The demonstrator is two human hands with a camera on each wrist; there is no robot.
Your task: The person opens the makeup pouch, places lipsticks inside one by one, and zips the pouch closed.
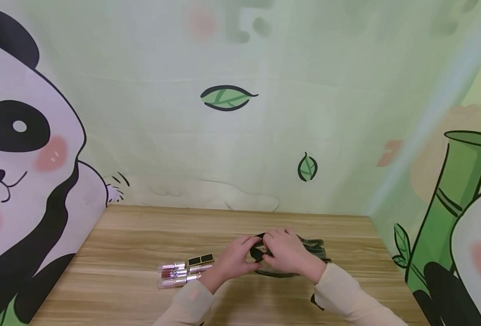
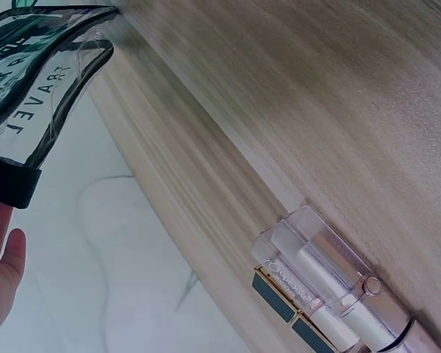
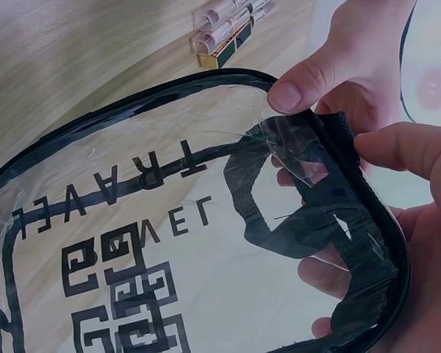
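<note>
Both hands are on a clear plastic travel bag (image 1: 315,246) with black trim and dark lettering, low over the wooden table. My left hand (image 1: 234,259) grips its left end, the thumb (image 3: 290,94) on the black-edged rim in the right wrist view. My right hand (image 1: 290,256) reaches over the same end, pinching near a black fabric tab (image 3: 338,136). A dark band (image 3: 261,213) shows through the clear plastic, with fingertips behind it. At the left wrist view's edge, fingers touch the bag's black end (image 2: 13,180).
Several lipstick tubes (image 1: 172,273) lie together left of the hands, beside a black case with gold edges (image 1: 201,259). A small black piece (image 1: 317,302) shows by the right sleeve. Behind the table (image 1: 142,226) hangs a printed panda backdrop (image 1: 163,136).
</note>
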